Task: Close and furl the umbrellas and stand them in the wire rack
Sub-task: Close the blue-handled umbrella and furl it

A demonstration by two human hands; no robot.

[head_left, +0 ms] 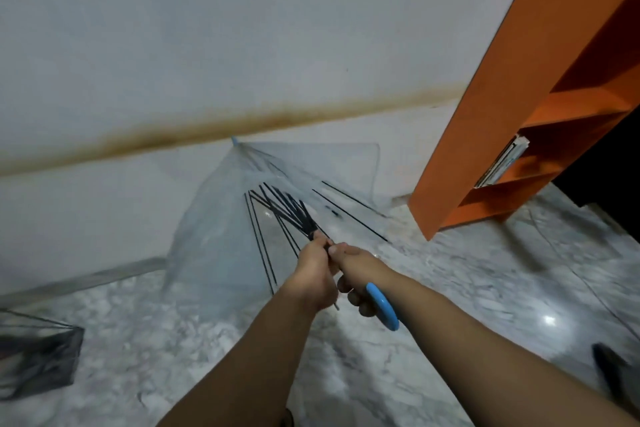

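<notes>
- The clear umbrella [221, 218] is in the middle of the scene, held out over the marble floor [467, 288] and pointing away toward the white wall [242, 28].
- Its canopy is half folded: the see-through plastic hangs loose, and the black ribs [280, 208] bunch together near the hands and fan out toward the far end.
- Its blue tip [234, 140] is at the far end, close to the brown stain line along the wall.
- The left hand [317, 274] is closed around the shaft where the ribs gather; a short piece of thin rod shows below the fist.
- The right hand [356, 270] sits just right of the left and touches it, fingers curled around the blue handle [382, 307], whose curved end sticks out toward the near right.
- An orange shelf unit [485, 114] stands at the far right against the wall, with flat items on one of its shelves.
- A dark wire-mesh object [38, 357] is on the floor at the near left; it is blurred.
- A dark blurred shape [613, 367] lies at the near right edge; I cannot tell what it is.
</notes>
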